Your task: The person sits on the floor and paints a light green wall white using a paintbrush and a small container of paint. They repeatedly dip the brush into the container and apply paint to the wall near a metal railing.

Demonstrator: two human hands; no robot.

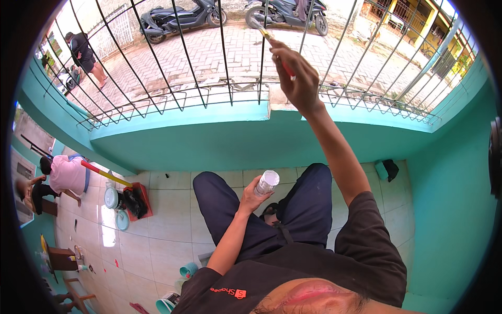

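Observation:
My right hand (296, 74), raised in front of the window grille, is closed around a paintbrush (266, 34) with a reddish handle. The brush's bristles point up and away, close to a thin dark metal bar (262, 59); I cannot tell whether they touch it. Low between my knees, my left hand (251, 198) grips a clear plastic cup or cut bottle (267, 182) with white contents. Below the grille runs a turquoise ledge (188, 119), with a bare, rough patch (279, 98) near its middle.
A red dustpan (145, 204) with a black bag, a paint bucket (111, 197) and a lid (122, 220) are on the tiled floor to the left. Two people (68, 172) sit farther left. Outside are a standing person (84, 55) and two motorbikes (178, 17). Tubs (189, 270) lie beside me.

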